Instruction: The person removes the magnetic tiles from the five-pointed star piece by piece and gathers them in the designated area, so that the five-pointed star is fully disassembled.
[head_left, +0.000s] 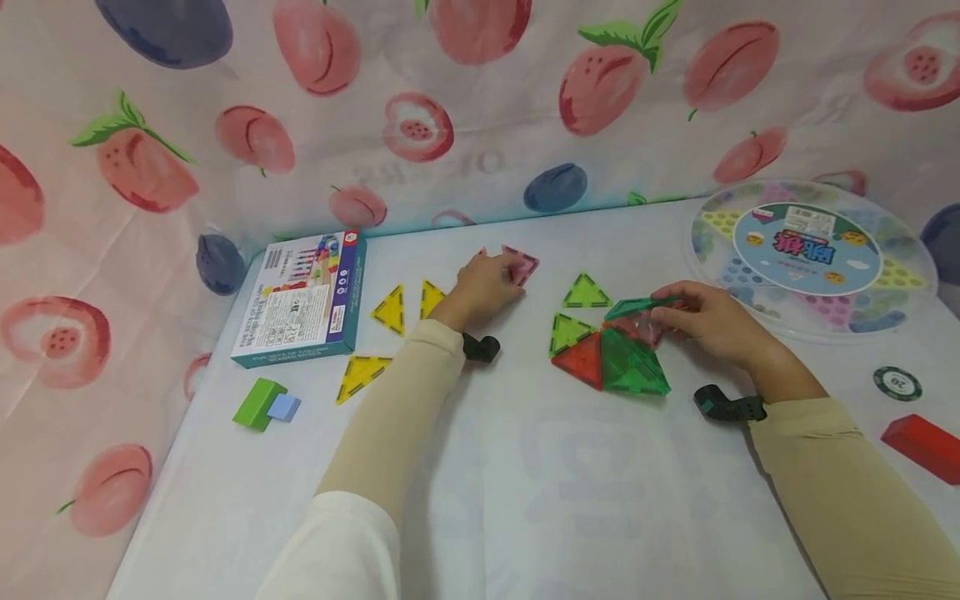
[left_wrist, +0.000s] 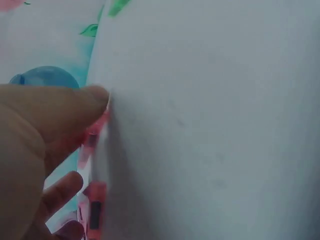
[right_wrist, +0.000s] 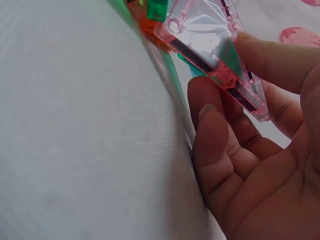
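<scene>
In the head view my left hand (head_left: pixel 483 287) is at a pink triangular magnetic tile (head_left: pixel 525 265) at the table's back middle. Its thumb (left_wrist: pixel 82 102) meets the edge of a pink tile in the left wrist view, other fingers behind. My right hand (head_left: pixel 705 323) pinches a clear pink triangular tile (right_wrist: pixel 200 40) beside a cluster of tiles. That cluster has a red triangle tile (head_left: pixel 581 362), a dark green tile (head_left: pixel 633 365) and a raised green tile (head_left: pixel 630 307). Two light green triangles (head_left: pixel 587 292) lie at its upper left.
Several yellow triangle tiles (head_left: pixel 390 311) lie left of my left hand, near a boxed set (head_left: pixel 300 296). Green (head_left: pixel 257 404) and blue blocks (head_left: pixel 284 407) sit at front left. On the right are a round game board (head_left: pixel 900 233), a chip (head_left: pixel 897 383) and a red block (head_left: pixel 924 448).
</scene>
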